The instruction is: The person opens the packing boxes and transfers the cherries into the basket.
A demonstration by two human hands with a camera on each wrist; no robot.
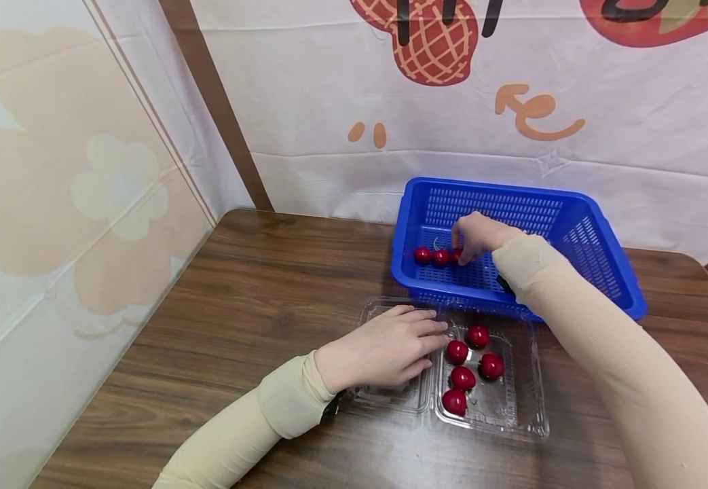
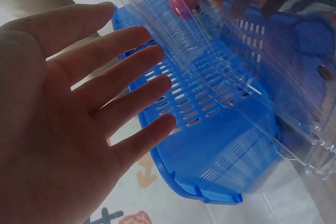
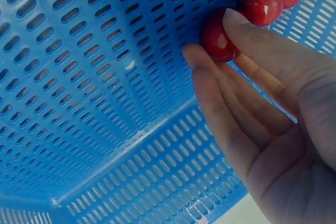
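Inside the blue plastic basket [image 1: 619, 272], my right hand [image 1: 482, 234] pinches a red cherry [image 3: 216, 38] between thumb and fingers. Two more cherries [image 1: 432, 257] sit in a row beside it on the basket floor, a thin stem near them. My left hand [image 1: 387, 346] is spread flat, palm down, over the left half of a clear hinged plastic box [image 1: 537, 401]; its fingertips reach the box's middle. Whether the palm touches the plastic is unclear. In the right half lie several red cherries [image 1: 462, 378], some with stems.
The basket stands at the back of the brown wooden table [image 1: 256, 285], directly behind the clear box and close to it. A printed white cloth [image 1: 317, 81] hangs behind the table, and another patterned cloth [image 1: 54, 204] borders its left side.
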